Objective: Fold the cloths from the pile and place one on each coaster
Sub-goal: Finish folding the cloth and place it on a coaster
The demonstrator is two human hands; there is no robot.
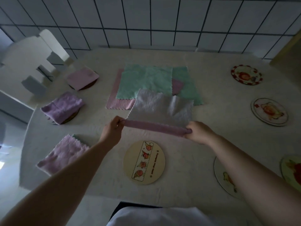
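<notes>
I hold a pale lilac cloth by its near edge, which shows a pink-purple underside. My left hand pinches its left corner and my right hand grips its right corner. The cloth's far part lies over the pile of green and pink cloths at the table's middle. A bare round coaster with a fruit strip lies just in front of my hands. On the left, three folded purple and pink cloths lie on coasters.
Bare coasters with fruit pictures lie on the right: one far, one middle, one partly under my right forearm and one at the frame edge. A white chair stands at the left. A tiled wall runs behind the table.
</notes>
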